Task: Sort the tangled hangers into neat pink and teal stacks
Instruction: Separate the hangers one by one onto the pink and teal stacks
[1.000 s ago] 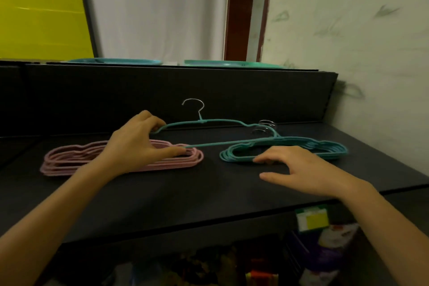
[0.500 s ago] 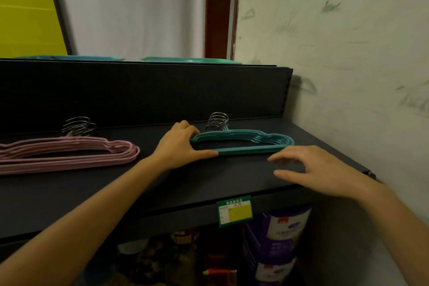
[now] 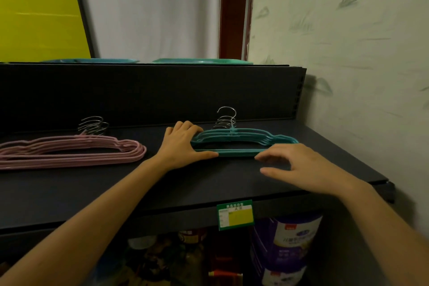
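Teal hangers (image 3: 236, 153) lie stacked on the shelf's (image 3: 209, 183) right, pink hangers (image 3: 69, 150) left. Left hand (image 3: 178, 148) pinches the teal hangers' left end; right hand's (image 3: 308, 169) loosely spread fingers reach their near bar.

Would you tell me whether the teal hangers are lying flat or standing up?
Lying flat: the teal hangers rest stacked on the dark shelf, metal hooks pointing toward the back panel.
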`<state>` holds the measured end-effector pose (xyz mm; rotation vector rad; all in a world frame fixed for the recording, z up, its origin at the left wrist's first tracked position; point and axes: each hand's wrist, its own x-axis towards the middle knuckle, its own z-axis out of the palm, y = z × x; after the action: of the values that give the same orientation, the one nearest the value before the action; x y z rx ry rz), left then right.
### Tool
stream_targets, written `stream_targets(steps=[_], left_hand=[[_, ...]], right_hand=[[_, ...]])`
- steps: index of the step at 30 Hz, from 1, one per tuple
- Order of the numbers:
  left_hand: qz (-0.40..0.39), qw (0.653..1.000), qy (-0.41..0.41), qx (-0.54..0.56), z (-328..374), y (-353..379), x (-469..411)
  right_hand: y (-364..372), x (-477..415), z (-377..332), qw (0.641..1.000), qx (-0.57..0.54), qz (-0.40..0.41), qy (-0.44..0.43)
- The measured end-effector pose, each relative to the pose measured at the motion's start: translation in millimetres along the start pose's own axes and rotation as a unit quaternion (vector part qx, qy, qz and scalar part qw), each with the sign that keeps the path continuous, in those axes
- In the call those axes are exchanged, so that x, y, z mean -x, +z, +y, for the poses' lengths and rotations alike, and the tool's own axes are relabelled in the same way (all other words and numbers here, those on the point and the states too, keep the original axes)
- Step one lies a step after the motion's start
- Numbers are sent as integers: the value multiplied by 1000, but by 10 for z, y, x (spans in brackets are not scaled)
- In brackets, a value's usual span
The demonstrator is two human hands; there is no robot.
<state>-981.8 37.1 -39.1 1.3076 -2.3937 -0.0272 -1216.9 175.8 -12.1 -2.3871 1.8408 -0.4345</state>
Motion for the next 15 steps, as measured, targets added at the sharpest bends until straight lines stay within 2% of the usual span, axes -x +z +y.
stream_targets(steps=[6,11,15], left_hand=[[-24,999,-25,15,3,-32,42],[49,996,4,-70,-162,-245,432],[74,993,-41,-76,-522,-494,998]], right_hand=[[68,-202,-140,999,-18,0,-35],[186,-452,-399,997,-18,-7,-81],[349,-730,-794,991,-35,-12,-130]])
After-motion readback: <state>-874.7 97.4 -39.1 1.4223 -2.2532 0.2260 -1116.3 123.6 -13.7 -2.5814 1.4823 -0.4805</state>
